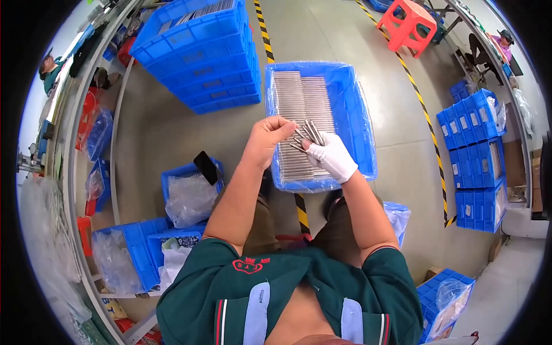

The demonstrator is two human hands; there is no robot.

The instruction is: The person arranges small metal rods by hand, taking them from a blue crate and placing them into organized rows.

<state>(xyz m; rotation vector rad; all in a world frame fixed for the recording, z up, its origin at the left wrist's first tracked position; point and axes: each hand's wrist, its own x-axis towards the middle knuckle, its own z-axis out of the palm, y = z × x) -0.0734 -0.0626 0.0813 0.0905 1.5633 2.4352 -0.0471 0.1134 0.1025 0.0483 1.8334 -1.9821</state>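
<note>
My right hand [333,158], in a white glove, grips a loose bundle of slim metal rods [312,132] that fan out past the fingers. My bare left hand [268,138] is closed, thumb and forefinger pinched at the left ends of the bundle. Whether a rod sits between those fingertips is too small to tell. Both hands are over a blue plastic crate [364,138] lined with clear film. Inside it, similar metal rods [289,95] lie packed in two columns, side by side, filling the left and middle parts.
Stacked blue crates [210,86] stand at the far left, more [474,161] at the right. A dark phone [207,168] rests on a bag-filled bin [190,198] left of my knees. A red stool [407,26] stands far right. Shelving lines the left side; people sit at both edges.
</note>
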